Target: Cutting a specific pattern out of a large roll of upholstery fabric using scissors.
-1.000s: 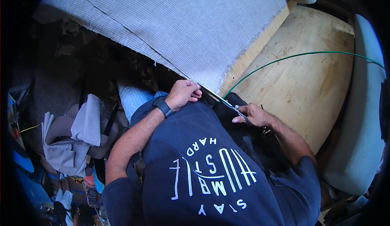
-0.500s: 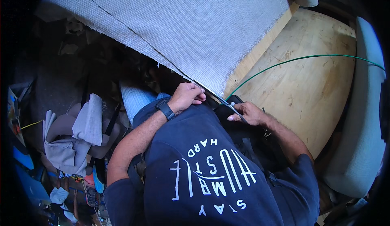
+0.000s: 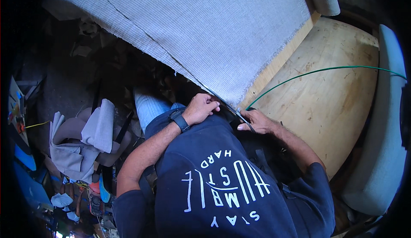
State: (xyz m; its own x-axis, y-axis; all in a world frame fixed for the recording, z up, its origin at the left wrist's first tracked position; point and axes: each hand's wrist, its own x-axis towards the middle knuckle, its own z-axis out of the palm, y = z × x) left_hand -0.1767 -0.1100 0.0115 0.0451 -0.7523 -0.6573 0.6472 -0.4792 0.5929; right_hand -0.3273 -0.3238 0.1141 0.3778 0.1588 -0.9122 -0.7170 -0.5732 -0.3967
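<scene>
A light grey woven fabric sheet (image 3: 209, 37) with frayed edges lies over a wooden board, and a dark line curves along it near its left side. At the near corner of the sheet, my right hand (image 3: 258, 121) is closed around a pair of scissors (image 3: 231, 109), whose blades point up and left along the fabric edge. Just left of the blades, my left hand (image 3: 201, 109) is closed at that edge with fingers curled. Whatever its fingertips pinch is hidden from view.
A bare plywood panel (image 3: 329, 84) spreads to the right, crossed by a green hose (image 3: 317, 72). Padded grey pieces (image 3: 387, 122) border it. Fabric offcuts (image 3: 99, 129) are heaped at left, beside a cluttered dark floor. Another person (image 3: 70, 199) shows at lower left.
The view has shifted, so the sheet and panel appear slightly lower and farther right. My right hand and the scissors have moved a little left toward the fabric corner. My left hand stays near the edge.
</scene>
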